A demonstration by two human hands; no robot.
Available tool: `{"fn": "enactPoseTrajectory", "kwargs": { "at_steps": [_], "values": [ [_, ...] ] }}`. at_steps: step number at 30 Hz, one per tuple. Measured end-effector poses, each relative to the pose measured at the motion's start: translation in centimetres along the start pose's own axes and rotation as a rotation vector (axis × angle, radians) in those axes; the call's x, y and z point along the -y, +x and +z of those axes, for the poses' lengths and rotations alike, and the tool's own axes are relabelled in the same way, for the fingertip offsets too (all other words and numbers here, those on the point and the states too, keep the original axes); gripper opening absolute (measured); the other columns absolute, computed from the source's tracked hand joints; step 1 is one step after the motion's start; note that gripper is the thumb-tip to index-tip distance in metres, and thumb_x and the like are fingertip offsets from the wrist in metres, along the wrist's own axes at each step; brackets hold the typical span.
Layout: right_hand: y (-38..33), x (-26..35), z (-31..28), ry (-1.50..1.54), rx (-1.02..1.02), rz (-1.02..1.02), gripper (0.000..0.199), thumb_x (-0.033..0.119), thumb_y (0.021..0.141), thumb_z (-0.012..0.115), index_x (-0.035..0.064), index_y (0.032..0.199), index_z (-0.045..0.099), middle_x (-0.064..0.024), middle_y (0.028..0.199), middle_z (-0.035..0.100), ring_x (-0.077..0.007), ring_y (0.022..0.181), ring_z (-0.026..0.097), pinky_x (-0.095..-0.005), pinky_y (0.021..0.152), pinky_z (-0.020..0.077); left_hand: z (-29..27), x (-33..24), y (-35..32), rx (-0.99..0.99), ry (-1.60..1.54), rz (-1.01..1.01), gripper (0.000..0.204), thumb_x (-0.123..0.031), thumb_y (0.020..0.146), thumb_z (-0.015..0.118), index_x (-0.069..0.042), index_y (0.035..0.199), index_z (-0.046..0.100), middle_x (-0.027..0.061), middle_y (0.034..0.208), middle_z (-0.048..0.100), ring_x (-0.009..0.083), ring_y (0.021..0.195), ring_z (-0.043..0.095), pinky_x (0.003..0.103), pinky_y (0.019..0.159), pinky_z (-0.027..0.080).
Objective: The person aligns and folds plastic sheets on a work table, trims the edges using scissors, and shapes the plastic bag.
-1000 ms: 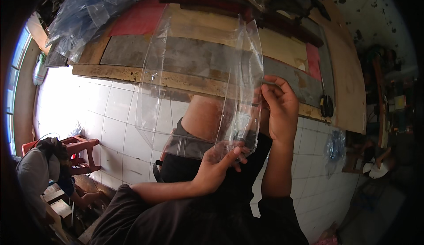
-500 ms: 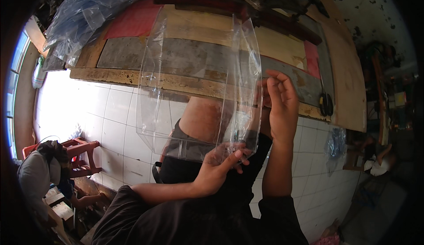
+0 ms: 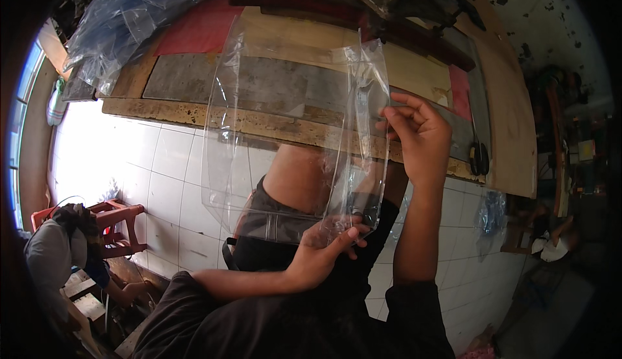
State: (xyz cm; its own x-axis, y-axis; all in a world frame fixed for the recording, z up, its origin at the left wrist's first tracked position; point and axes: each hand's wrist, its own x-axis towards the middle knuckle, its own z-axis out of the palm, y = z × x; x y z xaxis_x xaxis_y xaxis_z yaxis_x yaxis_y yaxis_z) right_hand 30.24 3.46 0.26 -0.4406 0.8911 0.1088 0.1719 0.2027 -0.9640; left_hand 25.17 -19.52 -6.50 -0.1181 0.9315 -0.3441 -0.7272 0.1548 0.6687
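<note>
A large clear plastic bag, with folded side panels, stretches upright in front of me, from above my lap to over the bench. My left hand grips its lower right corner, the thumb lying over the film. At the bag's right edge, about halfway up, the thumb and fingers of my right hand pinch the film. Through the sheet I see the bench edge, my bare knee and dark shorts.
Beyond the bag is a worn wooden bench with a red-and-black clamp bar across it. Clear plastic sheets are heaped at far left. Black-handled scissors lie at right. A red stool and another person are at lower left.
My right hand has shifted slightly right and closed from loosely bent fingers onto the bag's edge. The bag's right side has moved a little right, while my left hand keeps its corner.
</note>
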Motion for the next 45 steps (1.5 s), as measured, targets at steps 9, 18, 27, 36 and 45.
{"fn": "enactPoseTrajectory", "kwargs": {
  "at_steps": [9,18,27,36,45],
  "values": [
    [-0.6,-0.7,-2.2,-0.167,-0.078,-0.049,0.026,0.018,0.103,0.062,0.0019,0.123,0.067,-0.01,0.11,0.074,-0.0176,0.093,0.071,-0.0304,0.079,0.0546,0.0,-0.1,0.2,0.022,-0.029,-0.008,0.034,-0.022,0.105,0.061,0.001,0.13,0.056,0.0153,0.125,0.067,0.0188,0.102,0.068,0.032,0.08,0.056],
    [-6.0,-7.2,-17.5,-1.313,-0.619,-0.092,0.03,0.022,0.103,0.061,0.0021,0.123,0.068,-0.0153,0.126,0.063,-0.0345,0.119,0.059,-0.0441,0.101,0.0474,0.3,-0.5,0.5,0.048,-0.06,0.016,0.037,-0.02,0.103,0.064,0.001,0.133,0.054,0.0156,0.125,0.067,0.0199,0.103,0.068,0.032,0.079,0.056],
    [-4.9,-3.5,-20.0,-1.226,-0.201,-0.03,0.031,0.014,0.098,0.068,-0.004,0.123,0.067,-0.0161,0.114,0.065,-0.0284,0.101,0.064,-0.0389,0.091,0.0516,1.1,-1.7,1.3,0.011,0.029,0.1,0.042,-0.02,0.102,0.066,0.003,0.135,0.052,0.0143,0.124,0.067,0.0202,0.104,0.068,0.032,0.078,0.056],
    [-11.5,-1.7,-16.0,-0.234,-0.019,0.283,0.023,0.004,0.099,0.059,-0.0003,0.121,0.062,-0.0069,0.097,0.072,-0.0135,0.087,0.067,-0.029,0.076,0.0532,1.4,-2.1,1.3,-0.026,0.043,0.124,0.045,-0.02,0.102,0.066,0.003,0.138,0.052,0.0133,0.124,0.068,0.0203,0.106,0.068,0.032,0.081,0.057],
    [-23.1,-6.9,-4.2,0.582,0.156,0.428,0.073,0.053,0.082,0.083,0.0018,0.126,0.054,-0.0092,0.118,0.058,-0.0223,0.106,0.065,-0.0389,0.091,0.0555,1.6,-1.4,1.8,-0.081,0.046,0.166,0.046,-0.016,0.101,0.067,0.007,0.137,0.051,0.0135,0.121,0.069,0.0196,0.112,0.067,0.034,0.093,0.056]
  ]
}}
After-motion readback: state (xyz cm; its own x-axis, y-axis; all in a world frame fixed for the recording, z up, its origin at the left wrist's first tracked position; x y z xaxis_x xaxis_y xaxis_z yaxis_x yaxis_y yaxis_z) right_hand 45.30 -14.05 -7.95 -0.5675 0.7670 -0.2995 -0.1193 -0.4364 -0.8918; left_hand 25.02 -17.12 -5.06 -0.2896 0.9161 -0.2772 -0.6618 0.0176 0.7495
